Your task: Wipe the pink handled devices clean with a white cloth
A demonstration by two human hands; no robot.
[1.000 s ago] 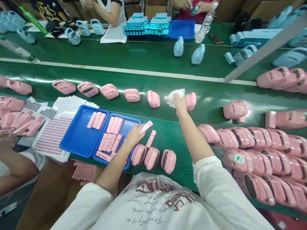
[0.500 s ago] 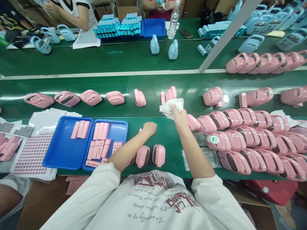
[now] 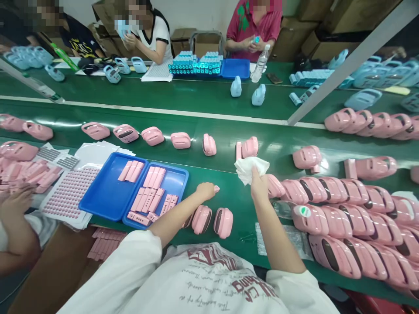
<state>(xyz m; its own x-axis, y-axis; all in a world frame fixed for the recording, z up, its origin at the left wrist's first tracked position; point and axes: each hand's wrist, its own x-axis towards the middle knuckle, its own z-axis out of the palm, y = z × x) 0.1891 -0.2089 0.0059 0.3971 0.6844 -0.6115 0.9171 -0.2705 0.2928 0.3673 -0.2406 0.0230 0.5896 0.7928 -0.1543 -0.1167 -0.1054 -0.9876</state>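
My left hand [image 3: 205, 191] is closed over the green table, and the end of a small pink part [image 3: 216, 188] sticks out of it; the rest is hidden by my fingers. My right hand [image 3: 258, 179] grips a crumpled white cloth [image 3: 248, 168]. Just beyond the cloth, a pink housing with a handle [image 3: 251, 146] stands beside an upright pink bar [image 3: 238, 151]. Below my left hand are a pink housing with a dark panel [image 3: 201, 219] and another one [image 3: 223, 222]. A further housing is partly covered by my left forearm.
Two blue trays, the left one [image 3: 98, 203] and the right one [image 3: 183, 176], hold pink bars. Rows of pink housings [image 3: 317, 220] crowd the right side. More housings line the belt [image 3: 193, 170]. People sit across the table near a bottle [image 3: 261, 64]. A slanted metal post [image 3: 343, 65] stands at right.
The camera view has tilted up and turned, so everything sits lower and further right. My left hand has turned, and the pink part now shows at its right side. The cloth remains in my right hand.
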